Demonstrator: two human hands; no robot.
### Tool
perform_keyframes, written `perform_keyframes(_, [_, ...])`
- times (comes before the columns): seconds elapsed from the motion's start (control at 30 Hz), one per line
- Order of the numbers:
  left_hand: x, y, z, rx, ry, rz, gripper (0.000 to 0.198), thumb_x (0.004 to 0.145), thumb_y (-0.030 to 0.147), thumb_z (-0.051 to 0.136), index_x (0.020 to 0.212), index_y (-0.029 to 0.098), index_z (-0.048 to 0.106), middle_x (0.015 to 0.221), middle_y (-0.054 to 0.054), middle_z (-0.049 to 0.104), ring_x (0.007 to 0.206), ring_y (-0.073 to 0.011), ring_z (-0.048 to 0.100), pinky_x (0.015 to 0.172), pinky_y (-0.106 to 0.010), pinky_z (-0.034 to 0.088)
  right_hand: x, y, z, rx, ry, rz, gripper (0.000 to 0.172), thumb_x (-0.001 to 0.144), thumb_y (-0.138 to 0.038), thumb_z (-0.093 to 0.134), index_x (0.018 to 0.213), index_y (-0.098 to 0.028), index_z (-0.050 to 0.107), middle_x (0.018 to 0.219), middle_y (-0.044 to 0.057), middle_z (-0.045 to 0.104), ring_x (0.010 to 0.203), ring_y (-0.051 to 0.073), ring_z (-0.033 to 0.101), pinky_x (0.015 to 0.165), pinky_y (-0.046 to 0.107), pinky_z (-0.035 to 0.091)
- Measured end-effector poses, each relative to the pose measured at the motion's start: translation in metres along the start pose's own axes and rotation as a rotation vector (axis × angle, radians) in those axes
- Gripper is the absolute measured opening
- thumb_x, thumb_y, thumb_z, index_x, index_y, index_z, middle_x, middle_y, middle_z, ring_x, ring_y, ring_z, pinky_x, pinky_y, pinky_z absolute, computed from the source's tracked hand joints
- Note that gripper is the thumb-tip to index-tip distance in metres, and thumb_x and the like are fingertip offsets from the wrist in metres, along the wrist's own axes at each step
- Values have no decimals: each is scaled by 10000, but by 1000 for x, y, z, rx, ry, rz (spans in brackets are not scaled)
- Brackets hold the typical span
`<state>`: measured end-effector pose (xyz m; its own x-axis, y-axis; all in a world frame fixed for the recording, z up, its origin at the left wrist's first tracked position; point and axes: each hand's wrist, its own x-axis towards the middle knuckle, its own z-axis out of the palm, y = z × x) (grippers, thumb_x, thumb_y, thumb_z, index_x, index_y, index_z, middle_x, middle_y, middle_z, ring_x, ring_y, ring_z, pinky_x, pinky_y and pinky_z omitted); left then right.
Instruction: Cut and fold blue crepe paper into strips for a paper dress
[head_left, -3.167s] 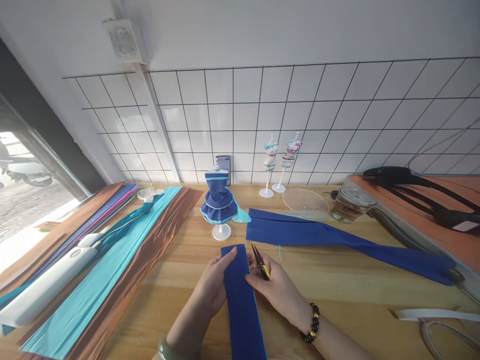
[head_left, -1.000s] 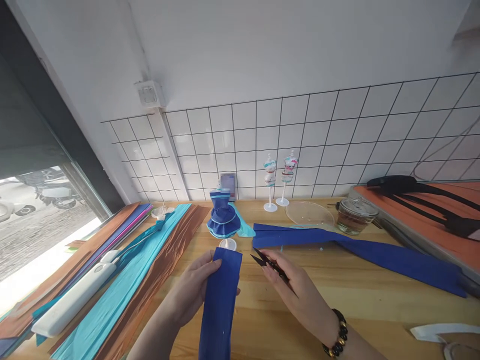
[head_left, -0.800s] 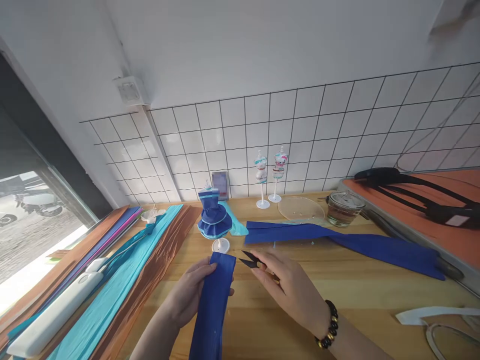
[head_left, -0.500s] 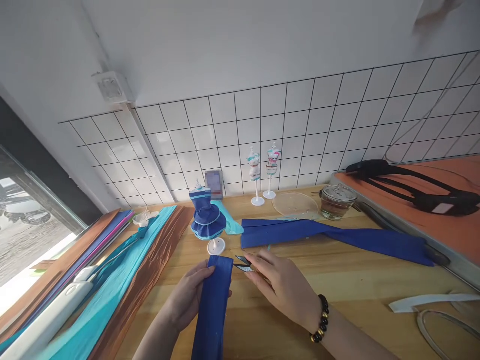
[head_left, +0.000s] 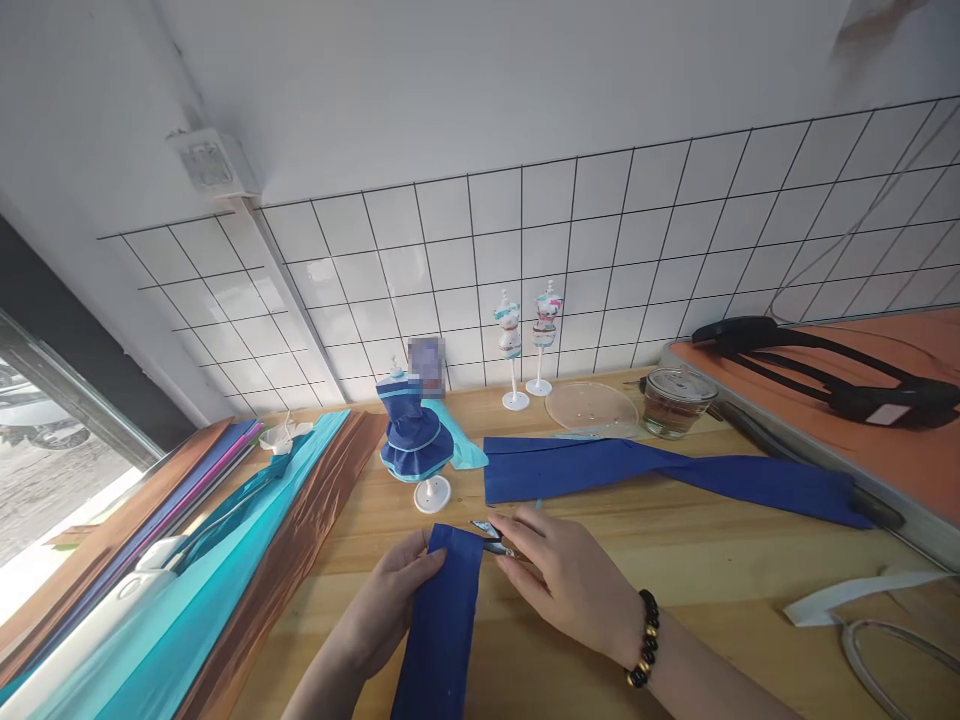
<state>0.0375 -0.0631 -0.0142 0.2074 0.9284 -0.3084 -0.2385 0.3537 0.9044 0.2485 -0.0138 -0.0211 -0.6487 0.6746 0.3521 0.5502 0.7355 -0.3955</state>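
My left hand (head_left: pixel 386 600) pinches the upper end of a folded blue fabric strip (head_left: pixel 448 620), thumb on its front face. The strip hangs down toward the table's near edge. From the other side, my right hand (head_left: pixel 574 585) is closed on a small pair of thread snips (head_left: pixel 491 538). Their blades meet the strip's upper right corner; one blade is partly hidden behind the cloth. A little beyond my hands stands a mini dress form in a blue ruffled dress (head_left: pixel 416 435) with light blue trim. A second blue fabric strip (head_left: pixel 577 470) lies twisted across the table.
Two small bare dress forms (head_left: pixel 510 335) stand by the tiled wall, near a clear round plate (head_left: pixel 591 408) and a lidded glass jar (head_left: pixel 675 400). Teal fabric (head_left: pixel 225 580) and brown fabric (head_left: pixel 300 530) lie at left. Black straps (head_left: pixel 840 375) rest on an orange surface at right.
The strip's upper end and my left hand have shifted slightly right and down. The snips' blades now overlap the strip's corner instead of sitting just beside it.
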Motion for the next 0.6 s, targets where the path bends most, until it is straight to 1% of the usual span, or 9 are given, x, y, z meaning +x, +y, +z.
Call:
perform_keyframes(0.07, [1,-2,-2,25,-30,21,282,824,310,582,1052,149,621,834,-71,673,733,-150,608,678,-257,469,0,0,1,-4,-9,-6,351,891,-223,441,1234,-177,504,1025,87,616,828,184,613,705,301,482])
perform_keyframes(0.2, [2,-6,-4,25,-82,51,337,800,285,617,1108,150,593,967,-106,679,842,-200,628,743,-299,472,0,1,5,-9,-20,-9,350,899,-225,436,1240,-183,501,1015,84,619,840,187,614,713,307,487])
perform_keyframes(0.37, [5,-9,-3,39,-114,78,367,769,243,658,1117,141,601,964,-108,692,842,-198,637,757,-301,467,-1,0,7,-28,-46,-22,354,910,-235,423,1253,-181,493,1016,86,626,843,192,624,703,313,501])
perform_keyframes(0.5, [5,-11,0,13,-161,120,385,757,228,665,1128,143,608,1007,-113,688,897,-232,638,858,-382,446,-1,2,10,-61,-48,-48,357,926,-248,400,1267,-181,481,1029,92,630,854,188,636,718,306,516])
perform_keyframes(0.57, [5,-12,1,10,-162,135,391,745,234,676,1119,134,617,1009,-120,688,924,-251,634,886,-408,433,-2,4,13,-94,-38,-75,358,937,-262,375,1271,-180,474,1028,89,634,843,187,647,692,306,530])
perform_keyframes(0.6, [4,-13,2,15,-148,133,385,731,244,690,1093,125,632,980,-124,696,912,-257,640,870,-406,442,-3,6,15,-117,-26,-95,358,943,-272,361,1269,-179,476,1026,87,638,833,187,654,673,304,537])
